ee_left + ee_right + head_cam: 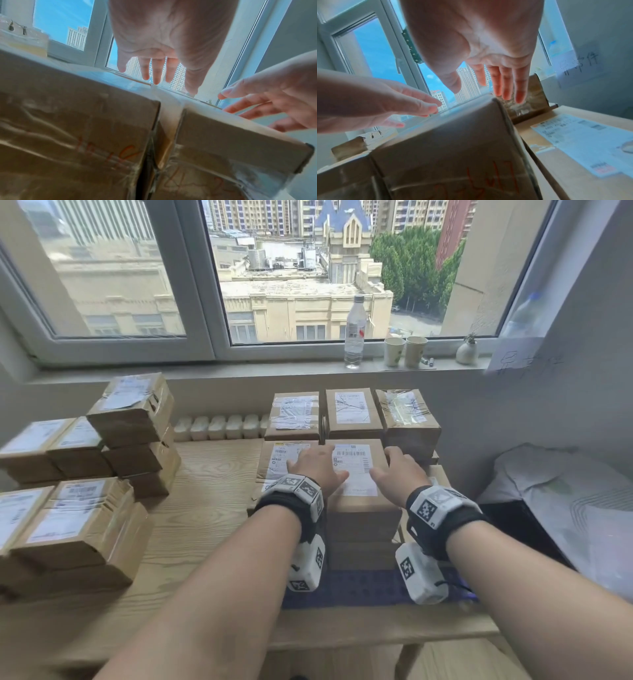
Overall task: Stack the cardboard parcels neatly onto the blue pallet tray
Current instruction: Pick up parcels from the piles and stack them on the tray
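The blue pallet tray (359,587) lies on the right part of the wooden table, with cardboard parcels stacked on it in two rows. The back row (352,412) is three stacks wide. In front, a labelled top parcel (356,474) sits on the middle stack beside a lower one (279,460). My left hand (313,462) and right hand (399,469) are spread flat over that top parcel's left and right sides, fingers straight. In the wrist views the left hand (154,70) and right hand (501,83) hover close over the parcel's top (453,142); I cannot tell whether they touch it.
Loose parcels stand in piles on the table's left (133,419) and front left (68,525). A water bottle (354,333), two paper cups (406,350) and a small vase (466,350) are on the windowsill. A white bag (565,491) lies to the right.
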